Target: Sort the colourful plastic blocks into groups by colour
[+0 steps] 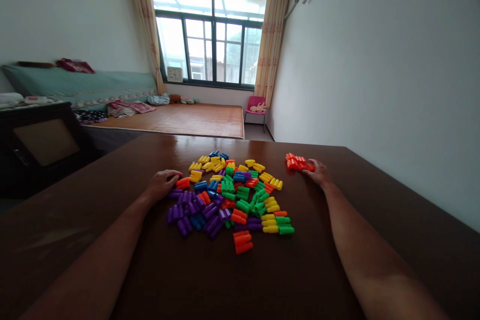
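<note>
Many plastic building blocks, shaped like joined tubes, lie in a loose heap on the dark brown table [232, 290]. At the heap's left edge, my left hand [162, 184] has its fingertips closed at an orange block [183, 183], beside purple blocks [185, 206]. Over on the right, my right hand [318, 173] pinches another orange block [309, 167], which touches a small cluster of orange blocks [295, 161]. That cluster lies apart from the heap. Green blocks [243, 193] and yellow blocks [213, 164] fill the heap's middle and far side.
One orange block [242, 242] lies at the heap's near edge. Beyond the table is a bed with a woven mat [187, 117]. A pink chair [255, 105] holds a stuffed toy by the window. A dark cabinet [45, 135] stands at left, a white wall [375, 55] at right.
</note>
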`<state>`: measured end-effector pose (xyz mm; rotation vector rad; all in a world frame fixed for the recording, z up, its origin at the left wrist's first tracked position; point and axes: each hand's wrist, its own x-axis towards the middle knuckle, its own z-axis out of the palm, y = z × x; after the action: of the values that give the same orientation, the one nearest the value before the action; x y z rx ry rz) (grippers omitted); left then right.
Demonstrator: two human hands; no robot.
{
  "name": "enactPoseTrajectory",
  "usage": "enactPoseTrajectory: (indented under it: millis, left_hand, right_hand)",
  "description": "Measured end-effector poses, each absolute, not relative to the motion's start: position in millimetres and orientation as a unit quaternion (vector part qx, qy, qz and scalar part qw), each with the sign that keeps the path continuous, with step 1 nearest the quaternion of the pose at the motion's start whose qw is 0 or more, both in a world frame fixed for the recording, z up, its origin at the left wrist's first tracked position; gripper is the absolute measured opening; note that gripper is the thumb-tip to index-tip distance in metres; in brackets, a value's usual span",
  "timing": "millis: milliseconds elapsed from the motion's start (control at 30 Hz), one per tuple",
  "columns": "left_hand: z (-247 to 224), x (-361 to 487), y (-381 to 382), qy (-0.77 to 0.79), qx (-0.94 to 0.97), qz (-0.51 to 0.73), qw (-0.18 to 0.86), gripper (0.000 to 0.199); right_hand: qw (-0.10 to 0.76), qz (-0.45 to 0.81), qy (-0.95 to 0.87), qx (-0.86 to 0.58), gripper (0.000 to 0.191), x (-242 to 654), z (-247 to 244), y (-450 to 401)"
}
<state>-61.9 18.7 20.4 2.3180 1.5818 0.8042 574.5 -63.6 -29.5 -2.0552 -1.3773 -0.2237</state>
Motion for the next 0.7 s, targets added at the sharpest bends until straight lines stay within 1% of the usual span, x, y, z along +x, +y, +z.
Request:
enactPoseTrajectory:
  millis: [100,200,367,467,533,600,667,700]
  left_hand:
    - [19,-62,20,0.537,0.789,0.276,0.113,0.045]
    - [18,-63,21,0.535,0.79,0.279,0.113,0.043]
    - [13,-66,25,0.523,0.799,0.276,0.105,0.043]
    - [10,-67,27,0.513,0.807,0.275,0.102,0.043]
    - [9,-67,27,0.514,0.805,0.278,0.102,0.042]
    - [8,-65,25,0.518,0.801,0.283,0.103,0.04]
    - [8,-63,23,0.524,0.795,0.288,0.103,0.039]
    - [9,-62,22,0.528,0.791,0.291,0.102,0.037]
  right_hand:
    - [0.35,-0.035,-0.504,-0.789,0.059,584,-34,-64]
    - [0.367,-0.015,-0.483,-0.795,0.058,588,-40,-63]
    - [0.374,-0.028,-0.491,-0.786,0.054,587,-37,-62]
    - [0.393,-0.078,-0.482,-0.779,0.05,580,-20,-65]
    - [0.421,-0.137,-0.482,-0.756,0.047,563,-2,-65]
    - [0.447,-0.153,-0.515,-0.715,0.045,530,19,-64]
    - [0.446,-0.106,-0.587,-0.668,0.042,481,36,-60]
    - [0.429,-0.072,-0.634,-0.639,0.04,453,42,-56]
